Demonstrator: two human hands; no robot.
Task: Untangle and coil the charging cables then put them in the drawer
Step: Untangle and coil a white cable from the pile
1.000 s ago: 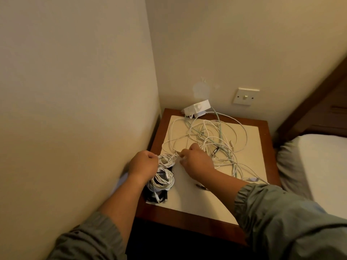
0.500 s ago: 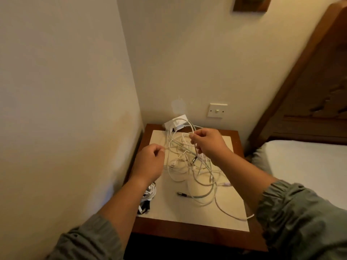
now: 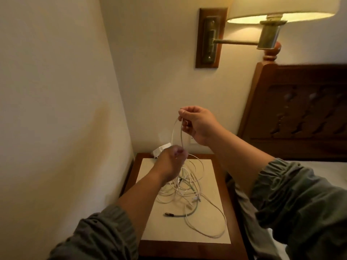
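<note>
Where the view begins, two grey-green sleeves [image 3: 300, 199] enter from below. Table [image 3: 234, 222]: wooden, pale inset top, set in a wall corner beside a bed [image 3: 319, 166]. Charging cables [image 3: 189, 192]: white and pale green, a loose tangle on the table's middle, one dark plug [image 3: 167, 214] lying at the near side. Left hand [image 3: 169, 166]: blurred, above the tangle, grip pinched together on a strand. Right hand [image 3: 199, 124]: raised higher, grip closed on the same cable loop [image 3: 173, 132], which arcs between both hands. White adapter [image 3: 161, 150]: at the table's far left corner. Wall lamp [image 3: 270, 25]: lit, above the headboard [image 3: 300, 109].
</note>
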